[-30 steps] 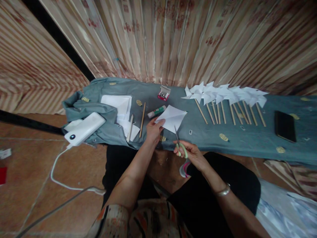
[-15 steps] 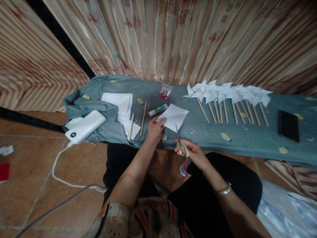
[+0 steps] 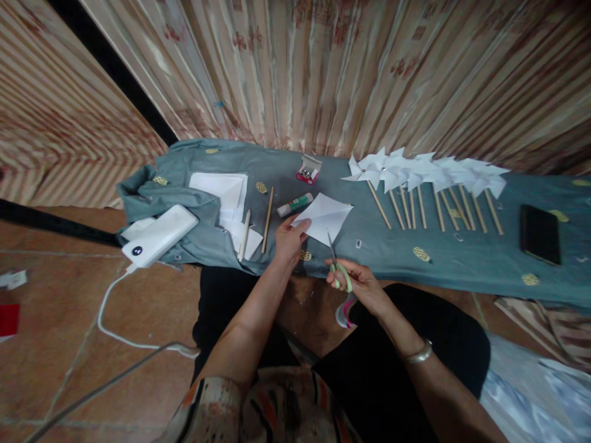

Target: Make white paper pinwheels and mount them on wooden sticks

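A curtain (image 3: 286,74) hangs behind a pineapple-print cloth (image 3: 392,261). On the cloth, a phone (image 3: 540,235) lies at right, a power bank (image 3: 161,237) at left with a white cable (image 3: 98,315). A black pole (image 3: 115,71) slants across the curtain; a red piece (image 3: 9,320) lies on the tiled floor (image 3: 41,357).

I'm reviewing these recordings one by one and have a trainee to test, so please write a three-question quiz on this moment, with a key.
1. Multiple choice. What does the person's bare right hand hold?
A) a yellow plastic ruler
B) metal scissors with pale-green handles
C) a black metal stapler

2. True or false. The small open red-and-white cardboard box sits farther from the person than the white-and-green cylindrical tube.

3. Fill in. The bare left hand holds a four-cornered white sheet of ____.

Key: 1. B; 2. True; 3. paper.
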`<control>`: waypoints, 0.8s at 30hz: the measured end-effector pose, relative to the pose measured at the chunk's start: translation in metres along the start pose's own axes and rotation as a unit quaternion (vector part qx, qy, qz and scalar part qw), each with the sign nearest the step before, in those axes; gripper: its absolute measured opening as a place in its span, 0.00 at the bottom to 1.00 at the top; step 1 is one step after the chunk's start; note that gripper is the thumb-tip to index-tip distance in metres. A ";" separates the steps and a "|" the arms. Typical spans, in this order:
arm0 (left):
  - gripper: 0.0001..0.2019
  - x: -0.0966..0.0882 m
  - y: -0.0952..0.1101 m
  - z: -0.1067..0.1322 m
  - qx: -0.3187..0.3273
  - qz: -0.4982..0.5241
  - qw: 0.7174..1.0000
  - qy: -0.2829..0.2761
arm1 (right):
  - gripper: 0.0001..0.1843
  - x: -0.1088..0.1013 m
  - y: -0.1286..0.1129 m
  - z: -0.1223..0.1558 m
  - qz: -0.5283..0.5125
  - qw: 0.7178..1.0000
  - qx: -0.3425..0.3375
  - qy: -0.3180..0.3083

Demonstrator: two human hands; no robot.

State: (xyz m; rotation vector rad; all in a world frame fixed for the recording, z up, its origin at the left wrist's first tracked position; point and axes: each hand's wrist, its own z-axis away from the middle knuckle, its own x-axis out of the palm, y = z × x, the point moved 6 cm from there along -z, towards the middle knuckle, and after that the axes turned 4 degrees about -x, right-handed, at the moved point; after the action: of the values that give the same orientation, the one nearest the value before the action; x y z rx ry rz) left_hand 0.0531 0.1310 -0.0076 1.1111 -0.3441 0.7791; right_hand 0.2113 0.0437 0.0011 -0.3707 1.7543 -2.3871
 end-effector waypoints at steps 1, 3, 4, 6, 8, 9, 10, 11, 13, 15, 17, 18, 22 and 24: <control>0.21 0.000 0.000 0.000 -0.001 -0.002 1.000 0.000 | 0.26 0.000 0.000 0.000 0.000 1.000 0.000 0.000; 0.21 0.000 0.000 0.000 -0.002 -0.007 1.000 -0.001 | 0.26 0.000 0.001 -0.001 -0.001 1.000 -0.001 0.002; 0.21 0.000 0.001 0.000 -0.001 -0.009 1.000 -0.001 | 0.26 0.000 0.001 -0.001 0.001 1.000 -0.003 0.002; 0.21 0.000 0.001 0.000 0.001 -0.009 1.000 0.002 | 0.25 -0.001 0.001 -0.001 0.007 1.000 -0.005 0.000; 0.21 -0.001 0.001 0.000 0.004 -0.007 1.000 0.003 | 0.26 -0.001 0.002 -0.002 0.011 1.000 -0.003 -0.001; 0.22 -0.001 0.001 0.000 0.004 -0.007 1.000 0.002 | 0.26 -0.001 0.003 -0.002 0.010 1.000 -0.001 -0.001; 0.22 -0.001 0.001 0.000 0.005 -0.008 1.000 0.001 | 0.26 -0.001 0.003 -0.002 0.008 1.000 0.000 -0.001; 0.22 -0.001 0.001 0.000 0.004 -0.010 1.000 0.000 | 0.26 -0.001 0.004 -0.002 0.005 1.000 0.001 0.000; 0.22 -0.001 0.001 0.000 0.002 -0.011 1.000 0.001 | 0.26 -0.001 0.004 -0.002 0.000 1.000 0.004 0.004; 0.22 -0.001 0.001 0.000 0.001 -0.010 1.000 0.005 | 0.26 -0.001 0.005 -0.002 -0.004 1.000 0.006 0.010; 0.22 -0.001 0.001 0.001 0.000 -0.009 1.000 0.007 | 0.25 -0.001 0.005 -0.002 -0.005 1.000 0.008 0.014; 0.22 0.000 0.001 0.001 0.000 -0.010 1.000 0.007 | 0.25 -0.001 0.005 -0.002 -0.003 1.000 0.009 0.015; 0.20 -0.001 0.001 0.001 -0.004 -0.019 1.000 0.013 | 0.24 -0.002 0.005 -0.002 0.012 1.000 0.002 0.015; 0.20 -0.001 0.000 0.001 -0.006 -0.020 1.000 0.020 | 0.24 -0.003 0.005 -0.002 0.016 1.000 0.003 0.017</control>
State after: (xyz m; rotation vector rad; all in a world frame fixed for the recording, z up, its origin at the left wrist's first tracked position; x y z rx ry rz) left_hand 0.0522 0.1298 -0.0081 1.0870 -0.2921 0.7618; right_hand 0.2134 0.0451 -0.0041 -0.3015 1.7533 -2.3887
